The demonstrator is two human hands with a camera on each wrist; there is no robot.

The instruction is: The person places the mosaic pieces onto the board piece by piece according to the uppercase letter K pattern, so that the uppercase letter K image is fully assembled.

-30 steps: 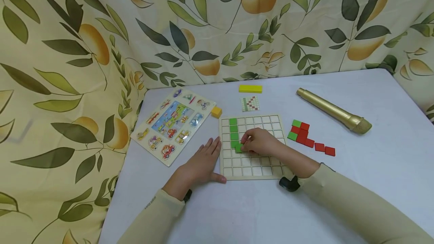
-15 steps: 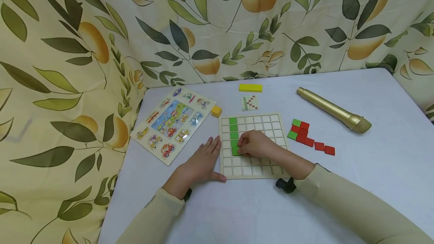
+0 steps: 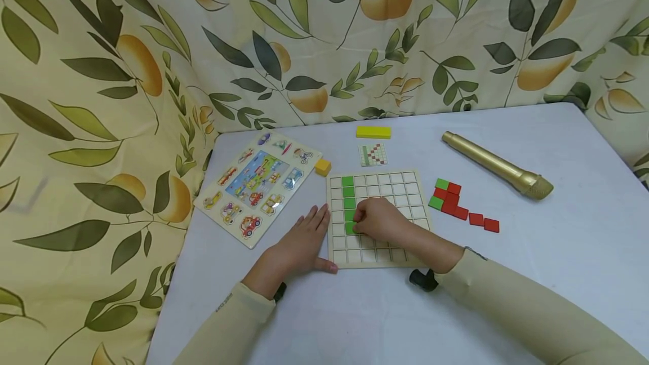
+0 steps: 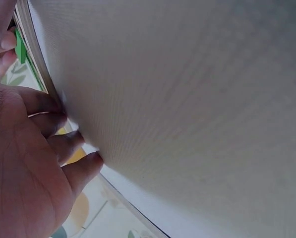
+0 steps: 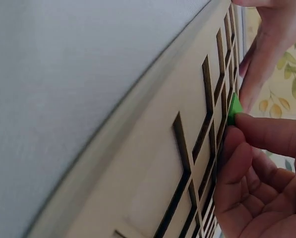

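A square wooden grid board (image 3: pixel 350 256) lies on the table with a column of green tiles (image 3: pixel 349 203) near its left side. My right hand (image 3: pixel 382 219) pinches the lowest green tile (image 3: pixel 350 228) at the bottom of that column. From the right wrist, this green tile (image 5: pixel 234 109) looks tilted against the grid, with the thumb on it. My left hand (image 3: pixel 299 246) lies with extended fingers along the board's left edge, its fingertips touching there. In the left wrist view, the left hand's fingers (image 4: pixel 83 171) are spread beside the table surface.
Red tiles (image 3: pixel 453 201) and a couple of green ones lie right of the board. A small pattern card (image 3: pixel 373 155) and a yellow bar (image 3: pixel 373 132) are behind it. A picture puzzle (image 3: pixel 238 216), an orange block (image 3: pixel 323 167) and a gold microphone (image 3: pixel 497 165) lie around.
My right hand has moved slightly left and down, bringing the green tile from an offset position into line under the column. The left hand has stayed in place.
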